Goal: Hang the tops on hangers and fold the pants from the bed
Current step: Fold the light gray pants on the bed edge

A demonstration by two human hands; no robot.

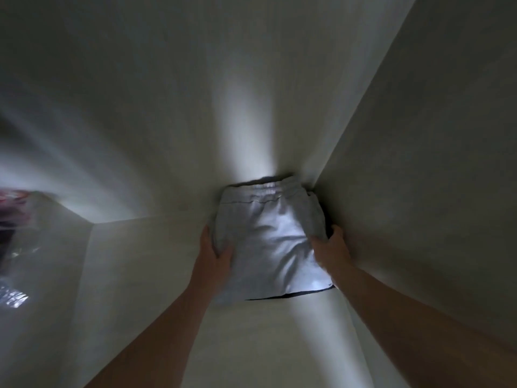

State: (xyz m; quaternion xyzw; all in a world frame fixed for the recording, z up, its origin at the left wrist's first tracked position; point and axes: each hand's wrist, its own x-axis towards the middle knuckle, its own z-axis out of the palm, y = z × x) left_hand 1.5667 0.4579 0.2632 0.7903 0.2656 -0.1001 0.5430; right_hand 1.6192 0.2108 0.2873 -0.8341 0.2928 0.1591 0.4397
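Inside what looks like a pale wardrobe compartment, right up in the corner, we've got the folded grey pants (268, 242) held between both hands. The waistband end points away from us toward the back panel (195, 107) and the folded edge is nearest us. The bundle sits tight against the side wall (419, 163) on our right.

The left hand (215, 247) grips the left edge, thumb lying over the top of the cloth and the other fingers tucked out of sight along or under the side. The right hand (333, 247) does the same on the right edge, thumb pressed into the fabric and fingers curled round the side. So both are closed on the pants, nothing loose.

Our read: the folding is done for this pair and we're on the putting-away bit. There's a dark shadow under the near edge, and honestly we can't tell if the bundle is fully down on the shelf (251, 345) or a hair above it. The whole shot is motion-blurred, so no promises.

Next move would be settling it flat, then sliding the fingers out sideways without dragging the layers apart, since soft jersey like this unfolds easily. Off to the left there's some blurry colourful stuff (14, 214), maybe in plastic, too smeared to name.
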